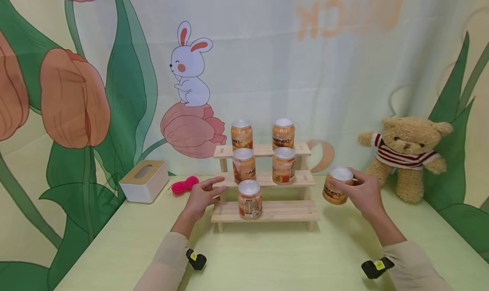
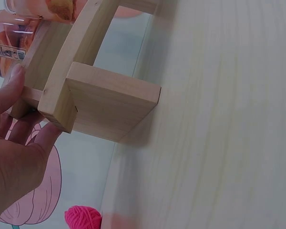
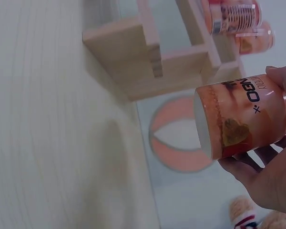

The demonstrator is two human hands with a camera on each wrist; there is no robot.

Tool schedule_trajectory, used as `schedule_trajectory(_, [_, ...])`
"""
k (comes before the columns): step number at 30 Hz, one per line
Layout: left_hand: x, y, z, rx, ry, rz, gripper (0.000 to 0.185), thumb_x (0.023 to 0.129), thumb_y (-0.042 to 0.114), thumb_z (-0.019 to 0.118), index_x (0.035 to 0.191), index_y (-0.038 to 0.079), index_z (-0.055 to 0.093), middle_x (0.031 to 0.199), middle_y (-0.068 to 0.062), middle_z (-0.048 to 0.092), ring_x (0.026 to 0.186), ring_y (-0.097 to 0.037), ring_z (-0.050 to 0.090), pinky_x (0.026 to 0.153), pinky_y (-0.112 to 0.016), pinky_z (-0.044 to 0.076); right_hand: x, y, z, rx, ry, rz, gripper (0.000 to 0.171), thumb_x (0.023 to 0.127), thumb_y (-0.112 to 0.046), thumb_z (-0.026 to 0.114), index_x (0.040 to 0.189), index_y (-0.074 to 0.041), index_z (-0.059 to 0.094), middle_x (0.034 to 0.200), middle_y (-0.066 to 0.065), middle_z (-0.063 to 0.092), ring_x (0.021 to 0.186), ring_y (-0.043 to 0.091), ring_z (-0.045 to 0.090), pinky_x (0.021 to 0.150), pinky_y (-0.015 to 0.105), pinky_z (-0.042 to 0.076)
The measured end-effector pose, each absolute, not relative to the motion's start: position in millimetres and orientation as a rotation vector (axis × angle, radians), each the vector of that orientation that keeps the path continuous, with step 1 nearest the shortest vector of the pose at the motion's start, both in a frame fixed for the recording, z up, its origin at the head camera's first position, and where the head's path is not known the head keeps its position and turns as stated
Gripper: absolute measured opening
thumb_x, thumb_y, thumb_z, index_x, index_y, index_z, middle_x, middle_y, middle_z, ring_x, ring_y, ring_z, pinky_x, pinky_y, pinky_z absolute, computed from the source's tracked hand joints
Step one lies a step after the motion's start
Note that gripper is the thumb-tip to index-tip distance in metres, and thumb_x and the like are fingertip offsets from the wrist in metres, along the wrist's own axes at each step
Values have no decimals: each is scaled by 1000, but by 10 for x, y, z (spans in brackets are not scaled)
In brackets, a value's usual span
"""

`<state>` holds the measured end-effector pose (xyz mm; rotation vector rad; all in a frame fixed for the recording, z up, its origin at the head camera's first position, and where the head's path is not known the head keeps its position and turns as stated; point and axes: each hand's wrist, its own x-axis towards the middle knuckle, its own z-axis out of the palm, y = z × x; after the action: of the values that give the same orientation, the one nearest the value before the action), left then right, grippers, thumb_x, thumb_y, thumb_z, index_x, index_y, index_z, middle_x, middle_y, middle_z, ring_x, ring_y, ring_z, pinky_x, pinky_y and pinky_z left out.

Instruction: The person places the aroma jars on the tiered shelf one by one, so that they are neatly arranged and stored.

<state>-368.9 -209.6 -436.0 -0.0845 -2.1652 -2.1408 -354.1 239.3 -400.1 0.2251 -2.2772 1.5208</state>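
Note:
My right hand [image 1: 363, 193] holds an orange can with a silver lid [image 1: 336, 187] to the right of a three-tier wooden stand [image 1: 286, 212], raised over the table. Its fingers and thumb wrap the can's side in the right wrist view, where the pale base [image 3: 203, 124] shows. My left hand [image 1: 202, 200] grips the left end of the stand's middle tier, its digits on either side of the plank in the left wrist view. Matching cans stand upright on the stand: two on top, two on the middle tier, and one can [image 1: 250, 200] left of centre on the bottom tier.
A teddy bear in a striped shirt [image 1: 405, 155] sits at the right, close behind my right hand. Left of the stand lie a pink yarn bundle [image 1: 184, 185] and a white tissue box with a wooden lid [image 1: 144, 180]. A printed curtain [image 1: 252, 70] hangs behind the table.

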Motion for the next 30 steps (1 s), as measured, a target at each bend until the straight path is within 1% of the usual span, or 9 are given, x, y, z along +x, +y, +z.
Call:
schedule_trajectory(3, [-3686, -2093, -4360, -89, -2180, -2135, 41, 91, 14, 74, 132, 8, 67, 122, -11, 65, 106, -26, 66, 94, -52, 51, -3433, 2305, -3949, 279, -2285, 1525, 64, 84, -33, 83, 136, -3, 61, 110, 8, 68, 89, 8, 64, 68, 26, 57])
schedule_trajectory(7, [-3690, -2089, -4352, -101, -2173, -2144, 42, 91, 13, 75, 132, 7, 66, 118, -11, 65, 102, -21, 67, 95, -51, 51, -3288, 2163, -3889, 344, -2322, 1537, 63, 85, -32, 82, 136, -3, 61, 118, 15, 66, 94, 7, 63, 72, 26, 57])
schedule_trajectory(11, [-3701, -2097, -4350, -104, -2158, -2149, 42, 91, 13, 75, 131, 7, 67, 116, -11, 66, 99, -19, 68, 95, -52, 50, -3175, 2011, -3865, 380, -2357, 1551, 62, 83, -31, 84, 135, -3, 62, 120, 17, 66, 99, 9, 62, 75, 25, 56])
schedule_trajectory(15, [-3705, -2104, -4352, -98, -2168, -2149, 42, 91, 14, 75, 131, 7, 67, 118, -10, 66, 99, -18, 67, 95, -52, 50, -3116, 1874, -3879, 378, -2388, 1570, 66, 79, -33, 87, 134, -5, 63, 118, 15, 68, 100, 17, 63, 75, 27, 56])
schedule_trajectory(19, [-3703, -2104, -4348, -108, -2158, -2154, 42, 91, 12, 75, 131, 6, 66, 117, -11, 66, 105, -26, 66, 96, -52, 50, -3113, 1763, -3893, 371, -2400, 1585, 71, 76, -36, 89, 135, -6, 63, 117, 14, 69, 99, 23, 65, 72, 29, 57])
schedule_trajectory(23, [-3701, -2099, -4349, -113, -2161, -2160, 42, 92, 12, 74, 132, 6, 65, 117, -10, 66, 113, -33, 63, 96, -52, 50, -3129, 1681, -3913, 355, -2414, 1632, 74, 74, -38, 90, 136, -8, 63, 117, 13, 69, 99, 24, 67, 72, 30, 57])
schedule_trajectory(30, [-3705, -2094, -4360, -77, -2167, -2148, 41, 91, 14, 75, 131, 9, 67, 114, -9, 65, 114, -34, 62, 94, -51, 51, -3180, 1533, -3963, 417, -2400, 1690, 70, 71, -33, 92, 130, -5, 67, 111, 12, 71, 97, 24, 67, 73, 32, 58])
